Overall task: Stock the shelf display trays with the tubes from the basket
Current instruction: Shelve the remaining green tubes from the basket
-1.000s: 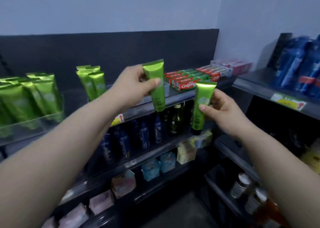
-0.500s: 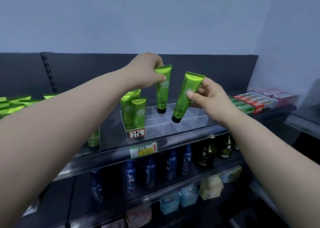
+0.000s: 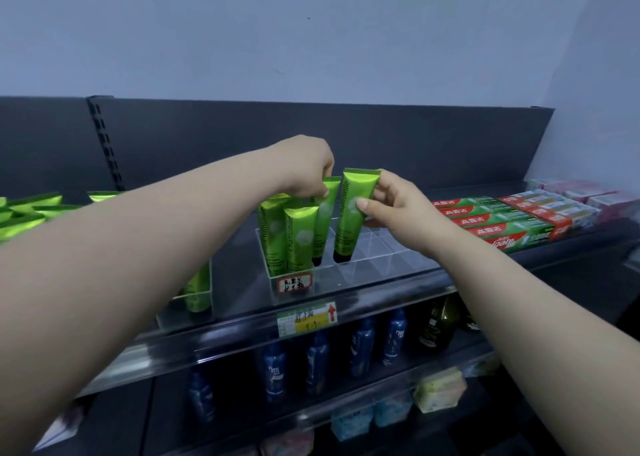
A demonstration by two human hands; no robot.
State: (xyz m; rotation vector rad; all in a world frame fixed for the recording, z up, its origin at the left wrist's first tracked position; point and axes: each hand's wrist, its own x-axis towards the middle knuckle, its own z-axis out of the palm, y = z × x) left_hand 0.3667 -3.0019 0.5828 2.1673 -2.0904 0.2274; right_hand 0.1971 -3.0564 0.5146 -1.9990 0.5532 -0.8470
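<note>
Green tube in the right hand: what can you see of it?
The green tube is glossy, metallic-looking plastic with a flat crimped top, a black cap at the bottom, lettering along its side and a whitish round mark. It stands nearly upright, cap down inside the clear tray. The right hand pinches its upper part.

The left hand [image 3: 304,168] covers most of its own fingers [image 3: 325,192] and the top of its tube [image 3: 325,220], which stands partly behind the front tubes [image 3: 299,244]. The left forearm [image 3: 138,248] hides most of the tubes [image 3: 198,293] beneath it and part of the green row [image 3: 27,210], which the left edge cuts. The handwritten label [image 3: 294,284] and price tag [image 3: 306,319] are too small to read. The lowest shelf's packets [image 3: 353,421], perhaps soap, are blurred.
</note>
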